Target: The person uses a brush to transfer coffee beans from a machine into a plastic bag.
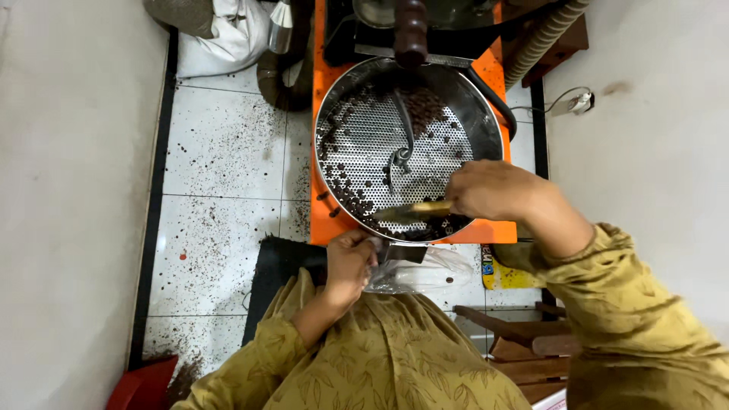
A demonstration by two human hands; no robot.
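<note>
- Red plastic bin [144, 385] sits in the corner well left of the steel cooling tray [486, 125], beside white floor tiles [220, 144] speckled with dark spilled bits.
- Left of the tray's front lip, the person's left hand [349, 262] has its fingers pinched together on the mouth of a clear plastic bag [421, 272], held just under the chute at the tray's near edge.
- Inside the tray, roasted coffee beans [349, 190] lie banked along the left and near rim, with a smaller heap at the back; a stirring arm [402, 148] stands at the centre.
- At the tray's near right rim, the right hand [490, 190] is clamped on a brass-coloured scoop [414, 210], its blade lying among the beans above the chute.
- Risk, as it looks from here: the bag mouth is narrow and slack, so a hard push could send beans past it onto the already littered floor; the sleeve hangs close to the stirring arm and could catch.
</note>
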